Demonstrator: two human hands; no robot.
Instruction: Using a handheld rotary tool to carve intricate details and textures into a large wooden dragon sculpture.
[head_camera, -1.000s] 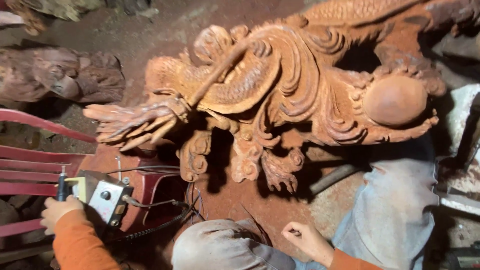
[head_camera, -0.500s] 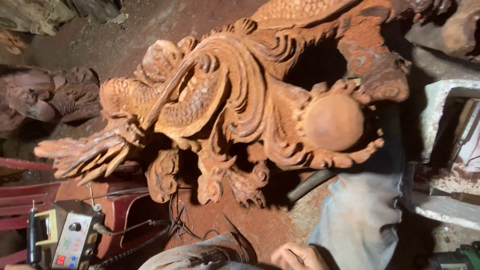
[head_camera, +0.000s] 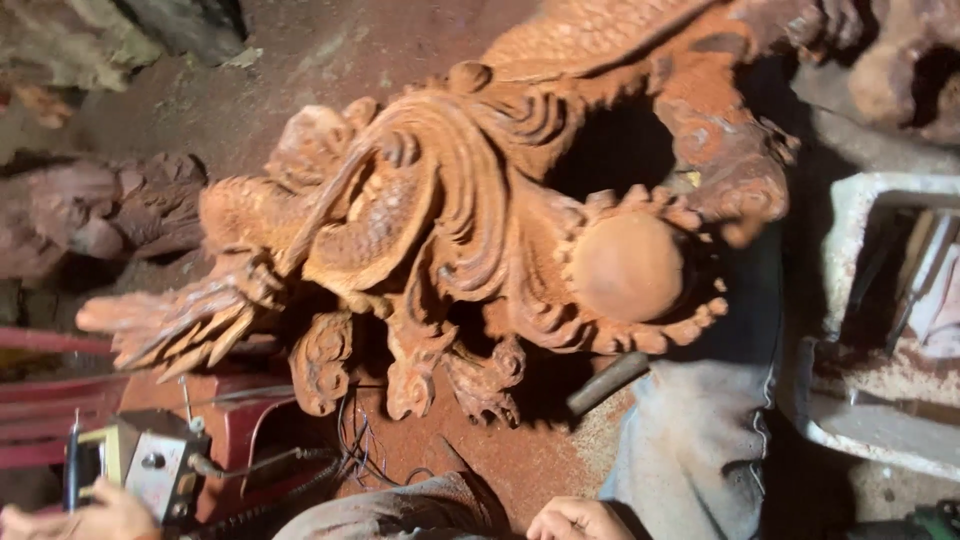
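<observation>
A big reddish-brown carved wooden dragon lies across the middle of the view, dusty, with a smooth round ball set into its curls. My left hand is at the bottom left edge, gripping a small yellow and grey control box with a dark pen-like tool standing beside it. Black cables run from the box toward the carving. At the bottom edge, my right hand rests next to my knee with curled fingers; I see nothing in it.
A second carved piece lies at the far left. Red plastic furniture stands under the box. A grey handle pokes out beneath the carving. A dusty trouser leg and a white foam box are on the right.
The view has drifted, so the carving now sits lower and more central. My left hand and the box slid to the bottom left edge; my right hand stays near the knee.
</observation>
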